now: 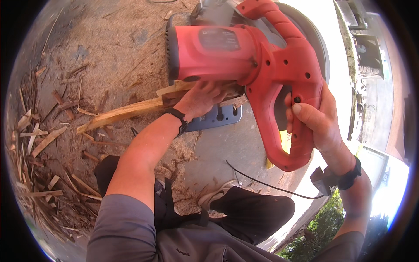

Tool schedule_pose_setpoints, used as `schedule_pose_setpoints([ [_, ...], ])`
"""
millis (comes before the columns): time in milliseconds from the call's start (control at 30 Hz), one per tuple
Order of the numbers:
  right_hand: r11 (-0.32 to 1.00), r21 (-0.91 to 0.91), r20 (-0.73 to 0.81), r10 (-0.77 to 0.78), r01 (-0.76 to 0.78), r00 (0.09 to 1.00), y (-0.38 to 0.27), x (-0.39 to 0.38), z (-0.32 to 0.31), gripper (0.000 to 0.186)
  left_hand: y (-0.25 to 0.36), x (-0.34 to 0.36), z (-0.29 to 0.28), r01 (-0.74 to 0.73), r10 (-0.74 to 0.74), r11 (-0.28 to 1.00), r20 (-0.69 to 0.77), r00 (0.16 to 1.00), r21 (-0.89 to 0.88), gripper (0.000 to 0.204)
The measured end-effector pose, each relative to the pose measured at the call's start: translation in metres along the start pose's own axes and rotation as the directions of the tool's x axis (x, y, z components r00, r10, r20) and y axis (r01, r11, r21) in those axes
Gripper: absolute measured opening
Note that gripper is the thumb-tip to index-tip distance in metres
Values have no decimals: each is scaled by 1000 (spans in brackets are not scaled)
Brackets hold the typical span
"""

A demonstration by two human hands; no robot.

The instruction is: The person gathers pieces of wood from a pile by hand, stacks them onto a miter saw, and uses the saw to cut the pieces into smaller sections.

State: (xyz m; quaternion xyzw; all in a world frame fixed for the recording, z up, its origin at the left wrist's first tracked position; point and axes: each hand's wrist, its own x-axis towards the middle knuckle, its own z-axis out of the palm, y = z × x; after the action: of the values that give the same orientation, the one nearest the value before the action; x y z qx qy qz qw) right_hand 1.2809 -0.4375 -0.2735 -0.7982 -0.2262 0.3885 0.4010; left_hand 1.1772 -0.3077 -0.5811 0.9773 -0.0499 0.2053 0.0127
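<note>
A large red power saw (209, 56) takes up the upper middle, its motor body pointing left and a grey rounded guard behind it. My right hand (323, 115) is wrapped round its looped rear handle, the thumb lying across the grip. Beneath the motor body, my left hand (200, 100) is closed over a rough wooden strip (124, 113) that sticks out to the left; some of its fingers are hidden. A blue slotted metal base (220, 117) lies under the wood. The motor housing hides where wood and blade meet.
Split wood scraps (50, 139) are heaped at the left. Sawdust (126, 56) covers much of the concrete floor. A black cord (273, 185) runs across below the saw handle. My shoe (216, 194) and bent knee (275, 209) are close by. Green plants (325, 227) grow at lower right.
</note>
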Motion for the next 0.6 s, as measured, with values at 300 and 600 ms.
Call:
schedule_pose_setpoints([
  [300, 1000, 4, -3, -24, 24, 1000, 26, -5, 10, 57, 11, -6, 45, 223, -297, 115, 181, 937, -968, 48],
  [600, 992, 102, -57, -74, 79, 996, 49, -10, 22, 53, 9, -2, 53, 130, -227, 631, -22, 974, -765, 45],
])
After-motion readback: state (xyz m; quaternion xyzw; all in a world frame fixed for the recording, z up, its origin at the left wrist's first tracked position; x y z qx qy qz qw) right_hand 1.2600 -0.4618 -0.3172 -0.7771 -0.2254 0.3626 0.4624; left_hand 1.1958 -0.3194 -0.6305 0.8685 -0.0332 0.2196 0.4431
